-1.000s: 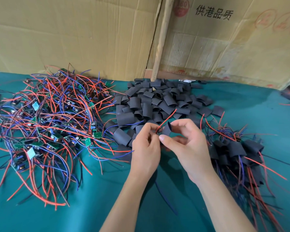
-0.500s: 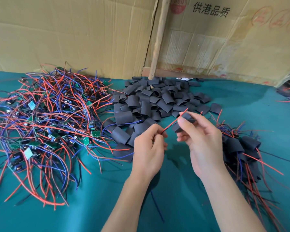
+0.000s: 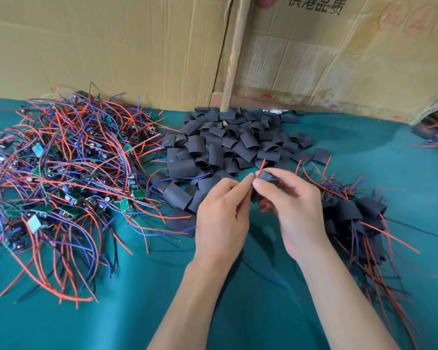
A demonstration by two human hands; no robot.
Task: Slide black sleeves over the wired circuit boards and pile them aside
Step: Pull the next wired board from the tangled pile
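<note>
Risk is snagging: my right hand (image 3: 292,205) pinches the short black tube sleeve (image 3: 268,178), my left hand (image 3: 223,210) pinches the thin red wire (image 3: 260,169) at its 12 o'clock mouth; the wire may buckle.

Circuit board perhaps inside sleeve (image 3: 267,179)

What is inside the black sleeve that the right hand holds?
A red wire comes out of the black sleeve at its top, beside the right hand. Whether a circuit board is inside cannot be seen; sleeve and fingers cover it.
</note>
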